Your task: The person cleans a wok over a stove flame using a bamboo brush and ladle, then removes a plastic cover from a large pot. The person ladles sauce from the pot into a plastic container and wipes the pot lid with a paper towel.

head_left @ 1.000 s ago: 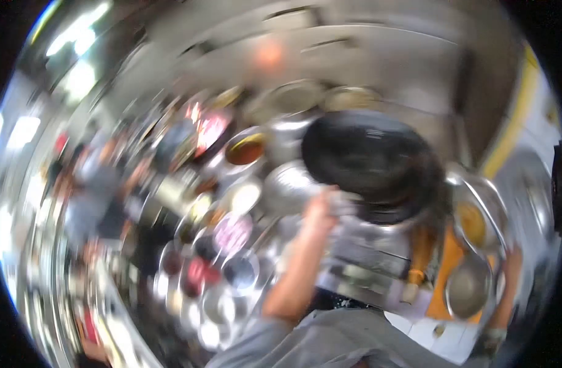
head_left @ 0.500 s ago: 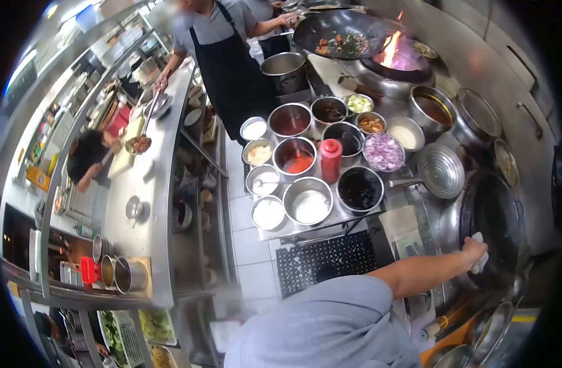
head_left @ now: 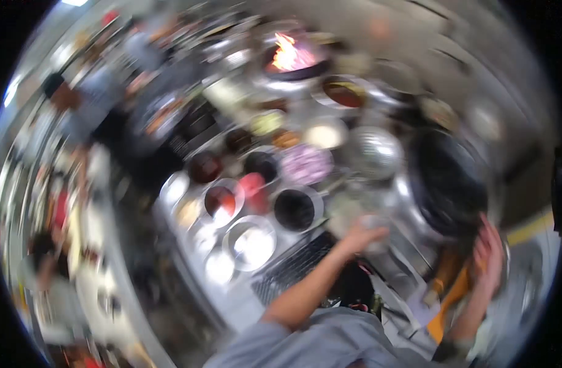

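Motion smears much of the view. My left hand (head_left: 356,238) is over the counter between the sauce pots and the wok, its fingers closed around a blurred pale bundle that looks like a white cloth (head_left: 375,228). To the right is a large black wok (head_left: 448,184) on its burner. Beside the wok's near rim is my right hand (head_left: 489,251), fingers stretched out with nothing visible in them; whether they touch the rim I cannot tell. A perforated metal strainer (head_left: 376,152) lies left of the wok.
Metal pots of sauces and ingredients crowd the cart, among them chopped purple onion (head_left: 305,164), a dark sauce (head_left: 294,209) and a red bottle (head_left: 254,191). Flames (head_left: 289,54) rise from the far burner. Co-workers (head_left: 97,101) stand along the left.
The view has swung, and things are blurred. My left hand has come away leftward from the wok with the cloth. My right hand has come into view at the wok's near side.
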{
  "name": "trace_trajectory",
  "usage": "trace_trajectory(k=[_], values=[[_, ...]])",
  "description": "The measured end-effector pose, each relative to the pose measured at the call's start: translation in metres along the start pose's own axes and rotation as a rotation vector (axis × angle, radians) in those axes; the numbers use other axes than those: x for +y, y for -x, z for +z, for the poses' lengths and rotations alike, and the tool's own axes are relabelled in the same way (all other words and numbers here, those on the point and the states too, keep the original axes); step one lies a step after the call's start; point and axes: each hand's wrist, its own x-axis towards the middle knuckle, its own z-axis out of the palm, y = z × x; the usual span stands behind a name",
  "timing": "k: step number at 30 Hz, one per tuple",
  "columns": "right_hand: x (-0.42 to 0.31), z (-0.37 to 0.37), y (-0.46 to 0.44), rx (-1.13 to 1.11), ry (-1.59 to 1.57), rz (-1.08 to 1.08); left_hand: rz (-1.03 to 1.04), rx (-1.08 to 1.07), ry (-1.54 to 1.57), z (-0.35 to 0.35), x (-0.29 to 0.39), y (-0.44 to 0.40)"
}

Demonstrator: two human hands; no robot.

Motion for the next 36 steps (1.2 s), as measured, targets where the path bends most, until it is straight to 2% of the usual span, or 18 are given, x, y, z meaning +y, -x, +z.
trace_trajectory(k=[1, 2, 3, 4, 6, 8, 9, 11, 14, 15, 16, 18, 20, 22, 25, 29, 32, 36], values=[[-0.008, 0.027, -0.006, -0.013, 0.001, -0.035, -0.1, 0.099, -0.211, -0.009, 0.01, 0.004], [-0.018, 0.041, -0.018, -0.028, -0.018, -0.015, -0.039, 0.236, -0.064, -0.012, -0.005, 0.001], [-0.026, 0.063, -0.027, 0.11, 0.023, -0.027, 0.023, 0.272, -0.294, -0.021, -0.009, -0.003], [-0.028, 0.065, -0.051, -0.023, 0.076, -0.014, 0.05, 0.343, -0.382, -0.024, -0.01, -0.002], [-0.034, 0.097, -0.095, 0.026, 0.161, 0.028, 0.017, 0.316, -0.377, -0.026, -0.016, -0.012], [-0.019, 0.106, -0.168, -0.035, 0.385, -0.012, -0.027, 0.485, -0.679, -0.039, -0.051, -0.031], [-0.012, 0.117, -0.201, 0.002, 0.525, -0.06, -0.018, 0.482, -0.685, -0.035, -0.049, -0.034], [0.003, 0.134, -0.261, 0.046, 0.766, -0.149, -0.227, 0.415, -0.834, -0.021, -0.036, -0.036], [0.036, 0.146, -0.36, 0.096, 1.232, -0.228, -0.091, 0.535, -0.938, -0.02, -0.05, -0.04], [0.048, 0.148, -0.381, 0.111, 1.352, -0.33, -0.1, 0.549, -0.953, -0.021, -0.056, -0.039], [0.05, 0.152, -0.394, 0.095, 1.337, -0.33, -0.124, 0.545, -0.878, -0.023, -0.06, -0.039], [0.046, 0.159, -0.411, -0.078, 0.795, 0.047, -0.151, 0.551, -0.814, -0.021, -0.053, -0.045], [0.029, 0.152, -0.421, -0.165, 0.136, 0.325, -0.213, 0.555, -0.859, -0.011, -0.035, -0.043], [0.013, 0.141, -0.433, -0.247, -0.62, 0.74, -0.265, 0.535, -0.815, -0.012, -0.029, -0.044], [-0.006, 0.129, -0.411, -0.392, -0.784, 0.627, -0.219, 0.537, -0.829, -0.012, -0.027, -0.044], [-0.044, 0.11, -0.343, -0.467, -0.995, 0.626, -0.242, 0.456, -0.833, -0.024, -0.034, -0.042], [-0.058, 0.084, -0.297, -0.469, -0.941, 0.549, -0.285, 0.435, -0.828, -0.031, -0.041, -0.042], [-0.065, 0.044, -0.225, -0.391, -0.849, 0.456, -0.185, 0.398, -0.878, -0.036, -0.045, -0.035]])
